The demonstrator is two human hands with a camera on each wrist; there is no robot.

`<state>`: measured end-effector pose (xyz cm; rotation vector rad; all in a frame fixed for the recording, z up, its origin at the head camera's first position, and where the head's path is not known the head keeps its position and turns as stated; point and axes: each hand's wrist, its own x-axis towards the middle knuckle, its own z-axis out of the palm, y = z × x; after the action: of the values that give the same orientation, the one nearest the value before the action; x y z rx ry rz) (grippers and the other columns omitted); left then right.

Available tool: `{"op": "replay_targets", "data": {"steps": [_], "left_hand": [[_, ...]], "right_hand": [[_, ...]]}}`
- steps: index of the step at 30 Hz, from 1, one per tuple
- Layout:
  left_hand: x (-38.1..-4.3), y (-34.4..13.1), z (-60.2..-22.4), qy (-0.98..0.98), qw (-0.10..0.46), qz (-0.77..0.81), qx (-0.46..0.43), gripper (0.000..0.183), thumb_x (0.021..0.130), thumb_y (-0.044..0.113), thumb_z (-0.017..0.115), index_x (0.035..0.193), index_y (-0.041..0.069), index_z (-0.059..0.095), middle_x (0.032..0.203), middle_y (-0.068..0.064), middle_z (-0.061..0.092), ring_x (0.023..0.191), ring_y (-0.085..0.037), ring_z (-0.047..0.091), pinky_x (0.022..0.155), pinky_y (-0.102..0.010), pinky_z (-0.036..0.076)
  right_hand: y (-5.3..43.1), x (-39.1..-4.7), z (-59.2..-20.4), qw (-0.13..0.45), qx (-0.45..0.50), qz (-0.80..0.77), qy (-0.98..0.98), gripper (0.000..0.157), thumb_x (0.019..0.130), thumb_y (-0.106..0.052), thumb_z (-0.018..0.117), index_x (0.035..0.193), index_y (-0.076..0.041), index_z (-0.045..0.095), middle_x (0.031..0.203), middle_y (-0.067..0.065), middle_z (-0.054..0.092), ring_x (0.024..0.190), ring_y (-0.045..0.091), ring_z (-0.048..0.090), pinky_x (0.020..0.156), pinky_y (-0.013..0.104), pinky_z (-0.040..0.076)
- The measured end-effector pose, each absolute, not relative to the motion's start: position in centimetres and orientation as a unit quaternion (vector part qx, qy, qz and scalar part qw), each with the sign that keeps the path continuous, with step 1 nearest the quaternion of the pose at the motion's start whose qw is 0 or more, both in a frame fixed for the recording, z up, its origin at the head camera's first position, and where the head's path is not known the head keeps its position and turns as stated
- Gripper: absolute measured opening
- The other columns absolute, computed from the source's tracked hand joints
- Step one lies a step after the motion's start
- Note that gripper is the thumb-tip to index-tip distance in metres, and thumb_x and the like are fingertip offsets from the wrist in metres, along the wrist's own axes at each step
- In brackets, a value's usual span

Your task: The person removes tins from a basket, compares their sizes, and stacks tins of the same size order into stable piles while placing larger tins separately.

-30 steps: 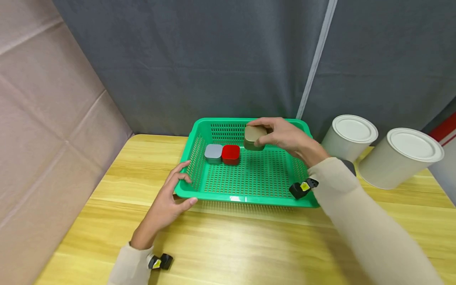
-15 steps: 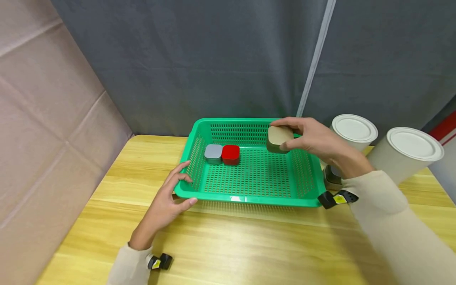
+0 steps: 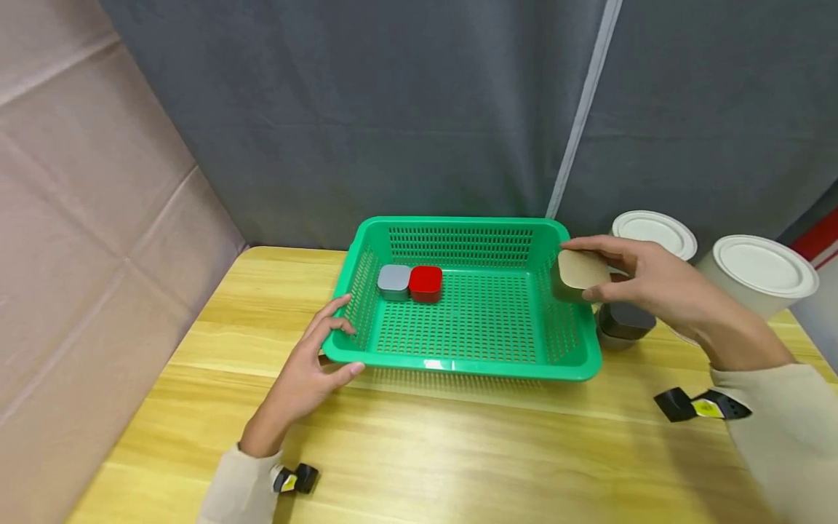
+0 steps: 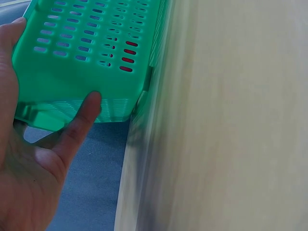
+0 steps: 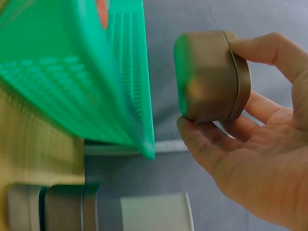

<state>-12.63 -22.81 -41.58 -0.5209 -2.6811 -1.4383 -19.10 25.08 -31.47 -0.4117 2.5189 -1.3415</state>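
A green plastic basket [image 3: 458,367] with slotted walls stands on the wooden table. My left hand [image 3: 304,375] holds its near left corner, fingers bent over the rim and thumb at the front. In the left wrist view a finger [image 4: 84,118] lies against the basket's outer wall. My right hand [image 3: 661,284] grips a small gold-beige lidded tin [image 3: 583,269] with rounded corners, raised by the basket's right rim. Thumb and fingers span its sides in the right wrist view. Inside the basket, a grey tin [image 3: 394,280] and a red tin [image 3: 425,284] sit side by side.
Right of the basket, a dark tin [image 3: 626,322] is stacked on a lighter one [image 5: 19,207]. Two tall white canisters [image 3: 762,266] with lids stand behind it. A grey curtain [image 3: 393,109] closes off the back, and a pale cloth wall [image 3: 98,255] stands at the left.
My right hand has carried the gold-beige tin rightward, from above the basket's middle to its right rim. The left hand, basket, grey tin and red tin keep their places.
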Motion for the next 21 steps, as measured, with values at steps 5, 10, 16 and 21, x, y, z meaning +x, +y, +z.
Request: {"op": "replay_targets", "data": {"steps": [5, 10, 16, 21], "left_hand": [[-12.8, -22.8, -41.7, -0.869, 0.032, -0.462, -0.173, 0.041, 0.089, 0.012, 0.083, 0.12, 0.009, 0.056, 0.172, 0.007, 0.026, 0.157, -0.037, 0.026, 0.096, -0.025, 0.05], [-12.7, -22.7, -41.6, -0.869, 0.03, -0.464, -0.17, 0.042, 0.088, 0.012, 0.083, 0.12, 0.01, 0.055, 0.172, 0.008, 0.026, 0.158, -0.035, 0.025, 0.101, -0.024, 0.048], [-12.7, -22.8, -41.7, -0.868, 0.032, -0.466, -0.169, 0.042, 0.088, 0.012, 0.083, 0.119, 0.01, 0.055, 0.172, 0.008, 0.026, 0.158, -0.037, 0.025, 0.104, -0.044, 0.051], [-12.7, -22.8, -41.7, -0.864, 0.031, -0.472, -0.17, 0.042, 0.088, 0.011, 0.083, 0.119, 0.009, 0.055, 0.172, 0.008, 0.025, 0.158, -0.038, 0.026, 0.102, -0.049, 0.051]], "right_hand": [[27.4, -18.4, -32.5, 0.091, -0.142, -0.454, 0.875, 0.062, 0.095, -0.008, 0.074, 0.153, -0.02, 0.052, 0.132, -0.006, 0.055, 0.114, 0.004, 0.057, 0.085, 0.015, 0.05], [29.5, -17.9, -33.3, 0.074, -0.139, -0.439, 0.884, 0.064, 0.095, -0.005, 0.074, 0.153, -0.021, 0.053, 0.141, -0.014, 0.052, 0.116, -0.005, 0.056, 0.086, 0.011, 0.047], [31.3, -17.8, -34.4, 0.076, -0.139, -0.438, 0.885, 0.064, 0.096, -0.003, 0.072, 0.154, -0.018, 0.051, 0.144, -0.016, 0.049, 0.117, -0.006, 0.053, 0.086, 0.009, 0.043], [32.2, -17.6, -35.2, 0.082, -0.137, -0.448, 0.88, 0.064, 0.098, -0.001, 0.068, 0.156, -0.019, 0.048, 0.148, -0.016, 0.046, 0.122, -0.008, 0.048, 0.088, 0.007, 0.04]]}}
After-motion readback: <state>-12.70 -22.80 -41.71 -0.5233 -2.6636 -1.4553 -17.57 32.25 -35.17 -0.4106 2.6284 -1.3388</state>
